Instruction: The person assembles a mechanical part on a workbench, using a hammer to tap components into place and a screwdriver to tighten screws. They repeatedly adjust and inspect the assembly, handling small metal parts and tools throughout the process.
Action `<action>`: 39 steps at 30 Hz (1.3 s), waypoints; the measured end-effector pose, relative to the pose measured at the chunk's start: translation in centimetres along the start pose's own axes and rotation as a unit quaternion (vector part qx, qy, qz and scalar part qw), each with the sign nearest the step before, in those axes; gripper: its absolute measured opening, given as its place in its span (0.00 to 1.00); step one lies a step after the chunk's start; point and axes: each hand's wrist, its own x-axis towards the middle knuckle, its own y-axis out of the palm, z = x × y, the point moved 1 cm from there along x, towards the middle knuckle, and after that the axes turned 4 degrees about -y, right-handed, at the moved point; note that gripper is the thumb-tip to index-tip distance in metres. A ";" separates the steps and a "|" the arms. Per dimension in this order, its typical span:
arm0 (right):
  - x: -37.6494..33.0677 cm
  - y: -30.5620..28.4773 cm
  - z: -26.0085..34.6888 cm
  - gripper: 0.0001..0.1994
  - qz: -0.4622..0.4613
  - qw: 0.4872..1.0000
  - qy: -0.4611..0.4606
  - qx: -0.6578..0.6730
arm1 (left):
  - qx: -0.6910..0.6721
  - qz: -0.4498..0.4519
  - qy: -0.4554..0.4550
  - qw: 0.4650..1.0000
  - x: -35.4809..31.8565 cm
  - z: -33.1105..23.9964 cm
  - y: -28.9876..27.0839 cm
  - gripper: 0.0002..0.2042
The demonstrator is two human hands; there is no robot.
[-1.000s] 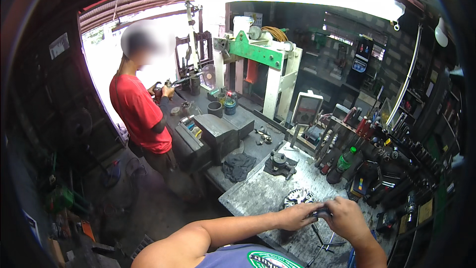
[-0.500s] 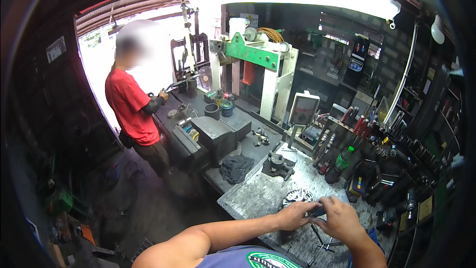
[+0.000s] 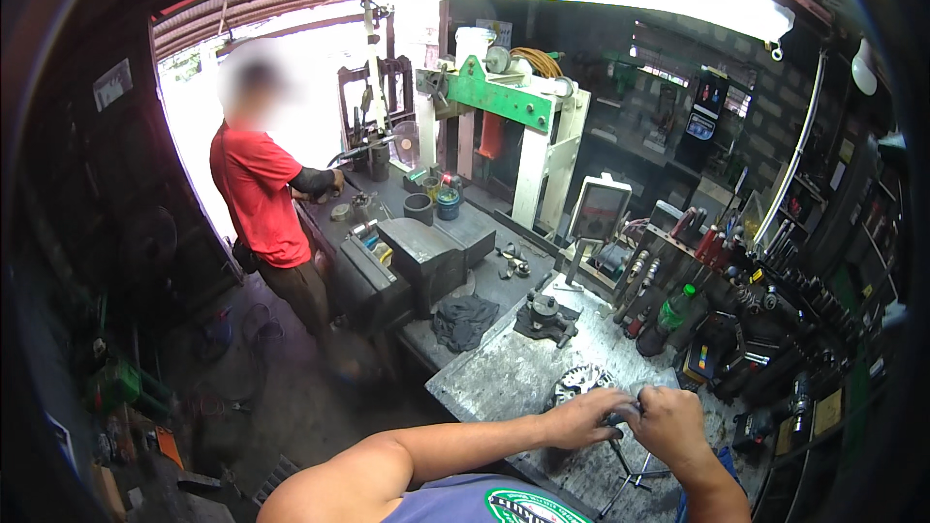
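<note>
My left hand (image 3: 584, 418) and my right hand (image 3: 672, 426) meet over the near end of the worktable (image 3: 484, 389). The fingers of both are bent and pressed close together around something small and dark that I cannot make out. Just beyond the left hand sits a round metal part (image 3: 583, 380) with slots in its face, like an alternator housing, partly covered by that hand. Beneath the hands lies a metal wrench with several thin arms (image 3: 632, 480). Farther up the table rests a dark mechanical part (image 3: 544, 315) on a black cloth or pad.
A dark rag (image 3: 465, 322) lies by a large bench vise (image 3: 418, 250). Along the right stand a green bottle (image 3: 675, 308) and racks of tools (image 3: 702, 242). A green and white press frame (image 3: 499, 105) rises behind. At the far left bench stands a person in red (image 3: 260, 189).
My hands stay together, but the fingers have shifted and the right hand is a little more curled. The person in red has moved a hand along the far bench.
</note>
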 end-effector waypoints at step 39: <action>0.6 3.5 -1.2 0.14 -0.140 0.930 -0.120 0.317 | 0.301 0.121 -0.212 0.922 -1.7 5.2 -0.6 0.64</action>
